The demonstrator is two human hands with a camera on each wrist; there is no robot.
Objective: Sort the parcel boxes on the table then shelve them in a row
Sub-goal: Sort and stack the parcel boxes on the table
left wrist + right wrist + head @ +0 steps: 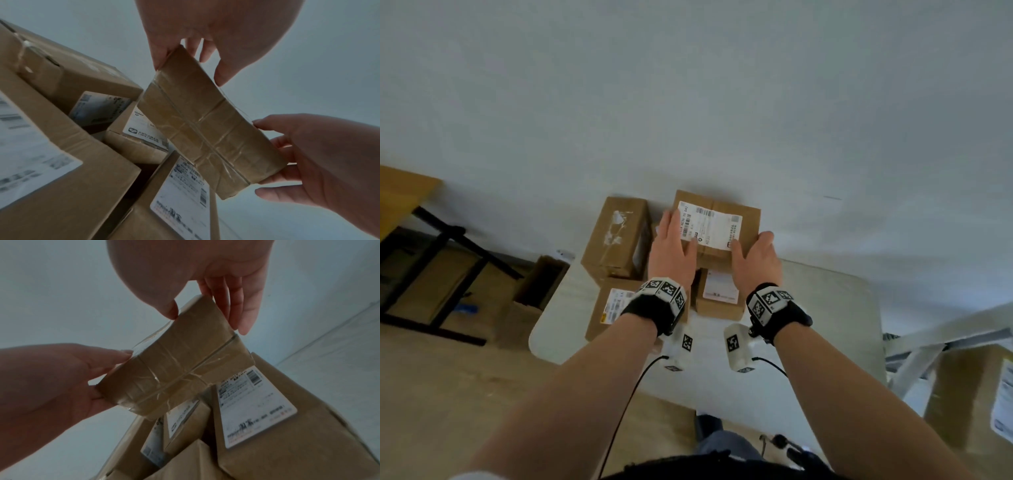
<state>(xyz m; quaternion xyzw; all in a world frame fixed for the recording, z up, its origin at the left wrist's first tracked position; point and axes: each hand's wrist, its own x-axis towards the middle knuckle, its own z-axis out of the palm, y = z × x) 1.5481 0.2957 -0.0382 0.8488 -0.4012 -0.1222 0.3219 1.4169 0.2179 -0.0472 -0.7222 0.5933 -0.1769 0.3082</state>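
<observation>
I hold a flat brown taped parcel box point(717, 222) up in the air by its two short ends, white label facing me. My left hand point(676, 240) grips the left end and my right hand point(751, 246) the right end, thumb on one face and fingers on the other. The left wrist view shows the box's taped underside point(209, 129) between the left hand point(216, 32) and the right hand point(318, 154). In the right wrist view the box point(174, 361) sits between the right hand point(195, 264) and the left hand point(51, 378). Below lie more parcel boxes point(616, 236), point(609, 308), point(719, 294).
The parcels stand on a white table point(825, 325) against a white wall. An open carton point(541, 284) sits on the floor at the left, near a black-legged wooden table point(400, 192). At the right are a white frame point(928, 349) and a large labelled box point(972, 394).
</observation>
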